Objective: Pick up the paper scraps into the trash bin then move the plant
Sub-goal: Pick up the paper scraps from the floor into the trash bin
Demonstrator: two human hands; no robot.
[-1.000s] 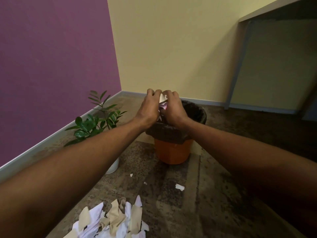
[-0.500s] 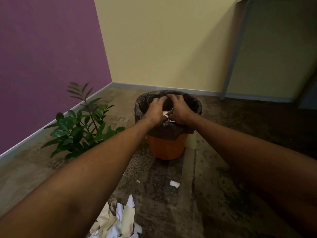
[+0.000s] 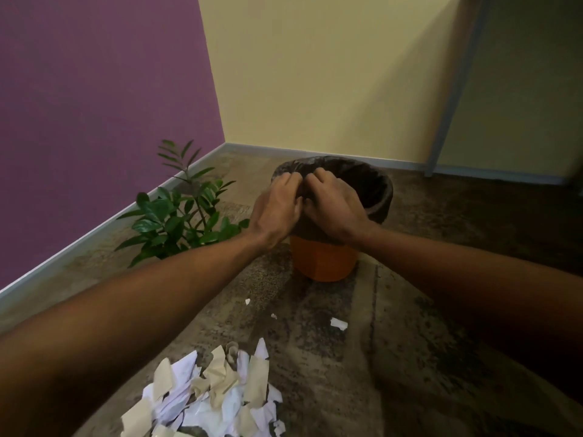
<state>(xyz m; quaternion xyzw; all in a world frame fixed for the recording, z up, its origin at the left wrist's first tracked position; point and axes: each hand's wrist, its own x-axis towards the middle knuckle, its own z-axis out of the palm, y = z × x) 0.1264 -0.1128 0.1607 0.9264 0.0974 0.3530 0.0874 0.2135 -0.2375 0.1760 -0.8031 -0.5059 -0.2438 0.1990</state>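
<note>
left hand [image 3: 277, 209] and right hand [image 3: 331, 206] touching over trash bin [image 3: 325, 263], fingers [image 3: 318, 178] curled down. can't tell if either grip holds anything. paper scraps [image 3: 214, 395] on floor [image 3: 410, 342], plant [image 3: 176, 219] beside bin.

We're indoors, in a room corner, prob. an office or a plain home room; can't tell which. A purple wall [image 3: 94, 105] on the left meets a pale yellow wall [image 3: 315, 74], w/ a grey-blue skirting board [image 3: 63, 258] along the base. The floor [image 3: 441, 247] is dark & mottled. A leafy plant [image 3: 176, 222] stands by the purple side, near an orange trash bin [image 3: 325, 263] w/ a dark liner [image 3: 375, 190]. Torn paper scraps [image 3: 214, 392] lie on the floor. A grey-blue upright [image 3: 454, 89] rises at right.
</note>
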